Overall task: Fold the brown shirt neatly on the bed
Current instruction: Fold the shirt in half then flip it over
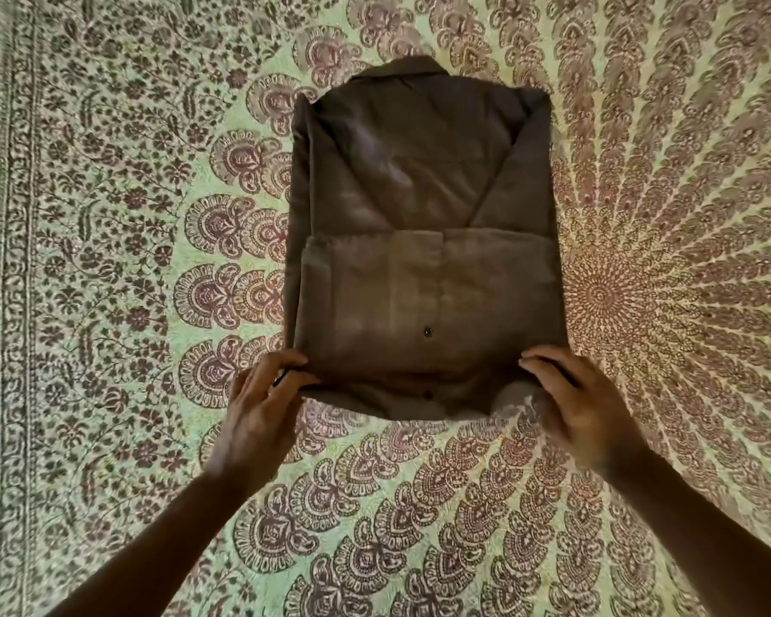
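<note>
Folding nearly done: brown cotton button shirt (423, 242), sleeves in and hem doubled up, needs one last fold; left hand (259, 407) and right hand (575, 407) pinch its near corners on the patterned bed (108, 260).

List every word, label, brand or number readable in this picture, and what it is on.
None: no readable text anywhere.
The brown shirt shows only plain cloth and buttons, with no visible tag.
The bedspread bears only a floral and paisley print, no lettering.

open bedspread (108, 305) all round brown shirt (423, 242), nothing blocking either side
</note>
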Available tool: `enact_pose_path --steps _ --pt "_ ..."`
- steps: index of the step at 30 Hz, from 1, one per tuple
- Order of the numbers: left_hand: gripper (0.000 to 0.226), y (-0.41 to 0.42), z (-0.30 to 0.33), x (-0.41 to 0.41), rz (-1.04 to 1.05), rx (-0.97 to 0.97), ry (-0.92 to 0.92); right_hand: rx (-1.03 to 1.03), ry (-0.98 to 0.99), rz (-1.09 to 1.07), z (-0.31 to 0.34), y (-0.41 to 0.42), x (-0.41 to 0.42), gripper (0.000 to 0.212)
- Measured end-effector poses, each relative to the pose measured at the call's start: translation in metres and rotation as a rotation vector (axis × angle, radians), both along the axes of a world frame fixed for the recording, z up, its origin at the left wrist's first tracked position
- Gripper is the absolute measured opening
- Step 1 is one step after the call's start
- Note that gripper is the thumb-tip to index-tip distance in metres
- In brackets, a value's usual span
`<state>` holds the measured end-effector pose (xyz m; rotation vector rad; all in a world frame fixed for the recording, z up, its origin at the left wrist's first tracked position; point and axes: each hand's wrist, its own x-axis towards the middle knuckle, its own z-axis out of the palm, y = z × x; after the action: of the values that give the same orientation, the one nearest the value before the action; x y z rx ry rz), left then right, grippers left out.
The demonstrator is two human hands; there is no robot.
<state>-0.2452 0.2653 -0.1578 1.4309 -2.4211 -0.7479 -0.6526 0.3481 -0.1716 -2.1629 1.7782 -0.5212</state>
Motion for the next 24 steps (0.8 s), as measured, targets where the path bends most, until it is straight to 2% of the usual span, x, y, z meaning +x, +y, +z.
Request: enact_pose_path --steps 3,7,10,13,14,19,24 --pt "0.026 -0.035 0.030 -0.013 0.106 -0.037 0.094 -0.027 -0.157 -0.158 0.027 -0.033 -0.001 0.033" --pt "0.023 -0.097 0.077 -0.039 0.322 0.018 0.220 -0.096 -0.263 -0.405 0.059 -0.101 -0.006 0.027" --pt "0.032 -0.151 0.098 -0.061 0.368 -0.026 0.264 -0.197 -0.307 -0.469 0.075 -0.160 -0.010 0.021" --pt "0.017 -0.208 0.095 -0.078 0.452 -0.058 0.262 -0.252 -0.318 -0.515 0.076 -0.222 -0.018 0.017" --pt "0.019 -0.224 0.092 -0.084 0.464 -0.084 0.257 -0.260 -0.324 -0.525 0.074 -0.240 -0.020 0.016" --pt "0.027 -0.297 0.061 -0.111 0.505 -0.077 0.239 -0.172 -0.276 -0.515 0.053 -0.322 -0.032 0.013" --pt "0.031 -0.344 0.027 -0.124 0.449 -0.077 0.091 -0.046 -0.054 -0.522 0.026 -0.382 -0.047 0.019"
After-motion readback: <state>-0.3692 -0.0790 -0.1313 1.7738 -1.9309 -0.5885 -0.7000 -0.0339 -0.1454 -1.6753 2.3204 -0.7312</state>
